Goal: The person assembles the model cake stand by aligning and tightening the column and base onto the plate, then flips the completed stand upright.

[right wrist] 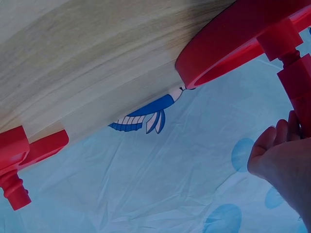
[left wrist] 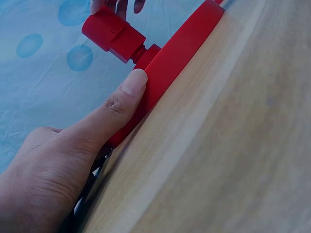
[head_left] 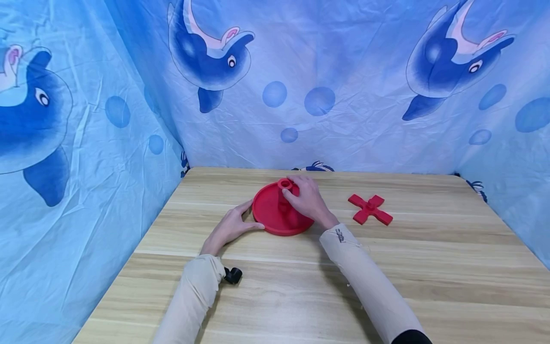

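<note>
Well, fabric backdrop (head_left: 343, 148): blue and creased, printed with dolphins (head_left: 229, 52) and round bubbles (head_left: 320, 101); it rises behind the table (head_left: 275, 306) and along both sides.
Table: light wood grain, carrying the red parts.
Sleeves (head_left: 365, 282): beige, one on each forearm, both reaching in from the near side.
Round tray (head_left: 268, 210): red, shallow, with a raised rim; it lies flat toward the far side of the table, slightly left of the middle.
Left hand (head_left: 232, 224): grips the tray's left side, thumb along the outside of the rim nearest the person, fingers spread round farther back.
Right hand (head_left: 307, 196): above the tray, thumb and fingers wrapped round the upper part of a red cylinder (left wrist: 109, 34).
Cross-shaped piece (head_left: 370, 207): red, four-armed, on the table well apart to the right of the tray; a ridged stub (right wrist: 18, 194) stands up from its centre.
Cylinder: upright over the tray, hollow at the top, with flats lower down.
Collar (right wrist: 279, 40): red, rising from the tray beneath the cylinder.
Ridged neck (right wrist: 291, 57): narrow, showing between cylinder and collar.
Black device (head_left: 233, 275): small, just beside the left cuff.
</note>
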`<move>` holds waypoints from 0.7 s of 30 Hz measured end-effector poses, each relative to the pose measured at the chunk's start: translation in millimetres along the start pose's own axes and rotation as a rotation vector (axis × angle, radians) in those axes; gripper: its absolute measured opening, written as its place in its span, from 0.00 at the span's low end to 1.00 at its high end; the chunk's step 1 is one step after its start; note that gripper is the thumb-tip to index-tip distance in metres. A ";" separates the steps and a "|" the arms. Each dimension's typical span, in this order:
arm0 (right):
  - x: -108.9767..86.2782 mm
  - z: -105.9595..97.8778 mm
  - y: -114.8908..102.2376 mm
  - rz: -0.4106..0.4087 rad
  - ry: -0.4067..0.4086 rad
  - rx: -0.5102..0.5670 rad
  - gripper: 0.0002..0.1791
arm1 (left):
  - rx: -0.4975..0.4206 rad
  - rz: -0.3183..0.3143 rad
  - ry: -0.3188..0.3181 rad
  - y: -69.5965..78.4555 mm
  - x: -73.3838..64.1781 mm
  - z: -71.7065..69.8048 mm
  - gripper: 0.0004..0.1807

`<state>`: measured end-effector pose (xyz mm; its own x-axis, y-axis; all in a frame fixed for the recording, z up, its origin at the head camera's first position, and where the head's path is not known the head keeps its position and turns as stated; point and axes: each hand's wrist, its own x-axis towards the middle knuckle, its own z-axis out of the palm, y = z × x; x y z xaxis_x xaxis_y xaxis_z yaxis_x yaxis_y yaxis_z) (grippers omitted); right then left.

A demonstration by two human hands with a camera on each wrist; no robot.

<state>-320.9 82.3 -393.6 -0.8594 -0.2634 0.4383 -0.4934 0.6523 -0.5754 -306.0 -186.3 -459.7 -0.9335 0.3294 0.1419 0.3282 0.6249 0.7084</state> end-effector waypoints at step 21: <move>0.6 1.7 -1.1 0.025 -0.026 -0.024 0.30 | -0.011 -0.006 -0.002 0.2 -0.3 0.3 0.56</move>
<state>-321.1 80.2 -394.0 -0.8748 -0.2646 0.4059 -0.4685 0.6756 -0.5693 -305.6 -186.0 -459.8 -0.9351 0.3269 0.1366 0.3211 0.6193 0.7165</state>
